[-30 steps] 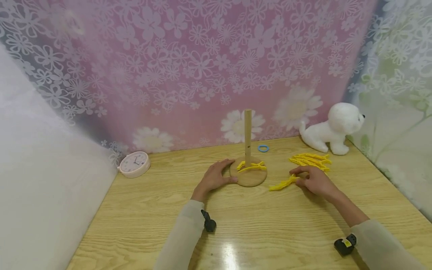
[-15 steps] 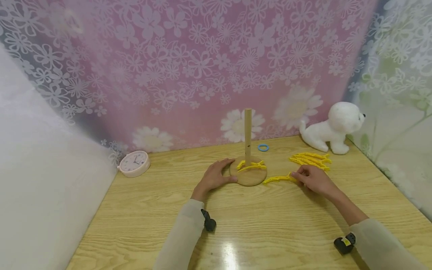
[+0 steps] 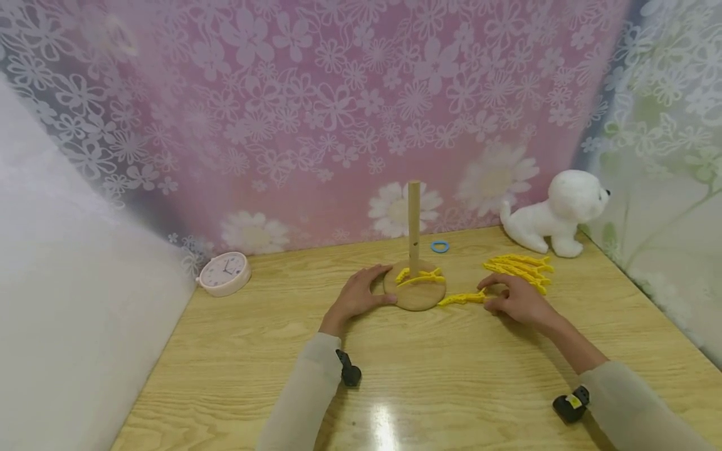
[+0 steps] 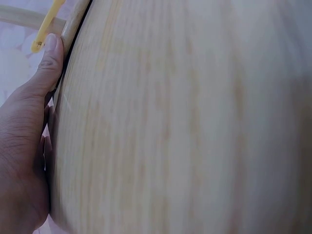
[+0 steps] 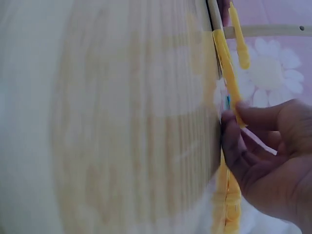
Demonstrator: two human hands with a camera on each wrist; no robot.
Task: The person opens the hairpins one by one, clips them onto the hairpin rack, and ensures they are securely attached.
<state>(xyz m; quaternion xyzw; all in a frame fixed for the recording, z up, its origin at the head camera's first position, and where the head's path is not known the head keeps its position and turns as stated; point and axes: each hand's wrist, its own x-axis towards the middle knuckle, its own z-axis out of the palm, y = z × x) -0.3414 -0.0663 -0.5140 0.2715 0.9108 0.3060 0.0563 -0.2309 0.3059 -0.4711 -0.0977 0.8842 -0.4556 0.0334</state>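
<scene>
A round wooden base [image 3: 417, 300] carries an upright wooden post [image 3: 414, 219] with small holes. Yellow branch-shaped pieces [image 3: 422, 280] lie on the base around the foot of the post. My left hand [image 3: 361, 294] holds the base by its left edge, thumb at the front and fingers towards the back. My right hand [image 3: 519, 302] pinches the right end of another yellow branch-shaped piece [image 3: 464, 299] between thumb and index finger. That piece lies low over the table, its left tip right at the base's edge. In the right wrist view its pinched end [image 5: 239, 112] shows at the fingertips.
Several more yellow branch-shaped pieces [image 3: 516, 264] lie in a pile behind my right hand. A blue ring [image 3: 440, 247] is behind the post. A white plush dog [image 3: 564, 213] sits at the back right, and a pink clock [image 3: 225, 274] stands at the back left.
The yellow piece in my right hand has swung from a slant to nearly level, its left tip moving up to the base's edge. My right fingers have shifted along its end. The left hand stays put.
</scene>
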